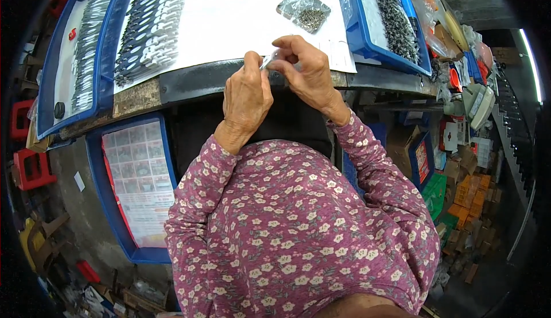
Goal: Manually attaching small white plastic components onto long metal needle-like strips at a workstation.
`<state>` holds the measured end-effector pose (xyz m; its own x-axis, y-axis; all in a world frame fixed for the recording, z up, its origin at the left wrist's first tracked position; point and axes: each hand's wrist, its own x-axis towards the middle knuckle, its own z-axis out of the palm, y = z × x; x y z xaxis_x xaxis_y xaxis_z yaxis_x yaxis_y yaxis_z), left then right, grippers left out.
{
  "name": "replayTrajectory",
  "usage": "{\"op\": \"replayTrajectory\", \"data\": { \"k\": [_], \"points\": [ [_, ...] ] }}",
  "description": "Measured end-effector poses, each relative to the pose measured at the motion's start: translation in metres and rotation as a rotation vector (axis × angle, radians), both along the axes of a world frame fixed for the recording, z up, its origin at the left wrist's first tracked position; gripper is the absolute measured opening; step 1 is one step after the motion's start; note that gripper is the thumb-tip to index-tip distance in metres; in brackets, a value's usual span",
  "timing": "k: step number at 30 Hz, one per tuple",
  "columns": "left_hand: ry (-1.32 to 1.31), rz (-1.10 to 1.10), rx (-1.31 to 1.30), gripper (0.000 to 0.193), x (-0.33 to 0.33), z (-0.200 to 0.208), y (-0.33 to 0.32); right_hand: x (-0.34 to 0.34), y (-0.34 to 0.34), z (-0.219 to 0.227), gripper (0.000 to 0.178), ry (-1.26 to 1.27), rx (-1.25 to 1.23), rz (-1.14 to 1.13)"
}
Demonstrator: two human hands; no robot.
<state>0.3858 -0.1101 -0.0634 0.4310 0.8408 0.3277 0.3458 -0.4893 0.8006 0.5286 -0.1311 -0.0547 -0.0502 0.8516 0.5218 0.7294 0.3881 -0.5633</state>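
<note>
Both hands meet just above the front edge of the table. My left hand (247,97) is closed, pinching a small pale, shiny part (268,60) between thumb and forefinger. From the other side my right hand (310,71) has its fingers curled in, with the thumb against the same part. Much of the part is covered by the fingertips, so its exact kind is not clear. Beyond the right hand, an open clear plastic bag (287,7) with many small metal pieces (311,19) in it lies on the white sheet (224,19).
Rows of white parts (163,31) and dark oval parts (139,34) lie to the left. A blue tray (102,88) with thin silvery pieces stands beyond them. Another blue tray (359,37) holds dark small parts at right. Below the tabletop sits a blue-rimmed bin (135,255).
</note>
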Motion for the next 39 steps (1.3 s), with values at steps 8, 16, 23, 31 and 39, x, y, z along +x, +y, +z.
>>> {"op": "replayTrajectory", "data": {
  "k": [8,16,23,31,39],
  "points": [
    [-0.195,-0.125,-0.355,0.008,-0.008,0.005,0.004,0.010,-0.007,-0.002,0.023,0.620,-0.500,0.136],
    [-0.294,-0.233,-0.766,0.012,-0.021,0.016,0.012,0.004,-0.007,-0.011,0.020,0.916,-0.557,0.218],
    [-0.408,-0.286,-0.943,0.018,-0.022,0.011,0.016,-0.002,-0.004,-0.017,0.020,0.962,-0.476,0.178],
    [-0.500,-0.246,-1.004,0.020,-0.018,0.010,0.012,-0.010,-0.008,-0.017,0.015,0.994,-0.442,0.076],
    [-0.507,-0.230,-1.043,0.020,-0.023,0.009,0.015,-0.012,-0.001,-0.020,0.013,1.023,-0.432,0.160]
  ]
}}
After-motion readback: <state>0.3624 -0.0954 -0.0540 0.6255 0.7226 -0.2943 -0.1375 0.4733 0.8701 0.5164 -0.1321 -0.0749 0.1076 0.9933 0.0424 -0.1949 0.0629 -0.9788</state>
